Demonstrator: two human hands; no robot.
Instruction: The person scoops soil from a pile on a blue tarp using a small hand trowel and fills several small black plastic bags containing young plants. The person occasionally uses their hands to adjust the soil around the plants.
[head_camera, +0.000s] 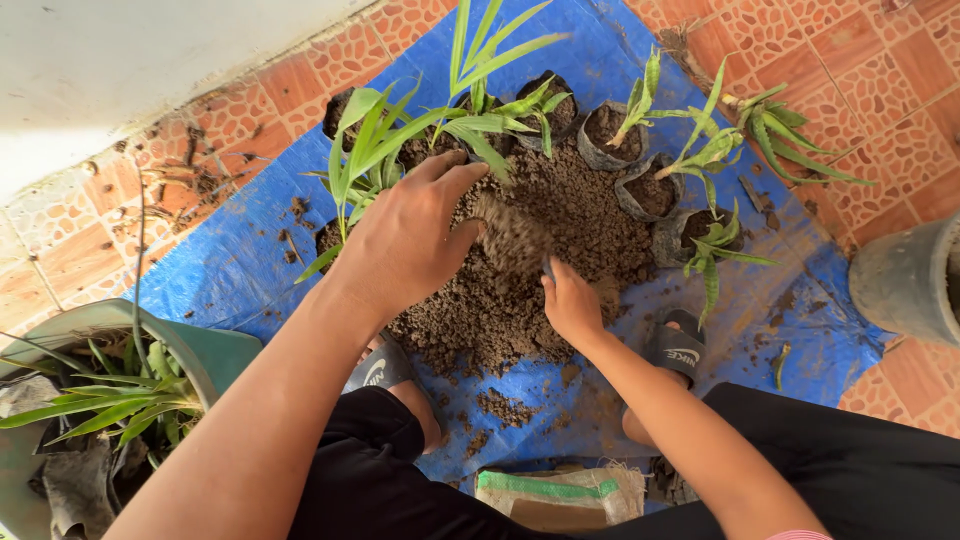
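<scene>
Terracotta floor tiles (880, 60) w/ a pebble pattern ran under everything, meeting a pale wall (120, 70) at top left. Spread over the tiles lay a blue tarp (230, 260), crumbs of dirt scattered across it. At the tarp's middle sat a brown soil heap (560, 230), loose and lumpy. Both arms reached in from below; black trousers (860, 450) covered the knees at the bottom edge.

A green pot (200, 350) stood at lower left, off the tarp's corner, holding narrow-leaved plants. A grey pot (905, 285) stood at the right edge, partly cut off.

Left hand (405, 240) was raised over the heap's left side, fingers (455, 175) curled in a loose cupped clench around a clump of soil (512, 238), which was spilling/blurred as it dropped from the palm. Right hand (572, 305) rested on the heap's near side just below that clump, fingers pushed into the dirt, so couldn't tell if they were clenched or released.

Behind the heap, approx. in an arc, stood small black grow bags (610, 125) filled w/ soil, several carrying green seedlings (470, 110) w/ long blades; a few touched the heap's far edge. Black sandals (682, 348) were on the tarp either side of the heap's near edge. A folded woven sack (560, 492) w/ a green stripe lay at the bottom, btwn the knees.
</scene>
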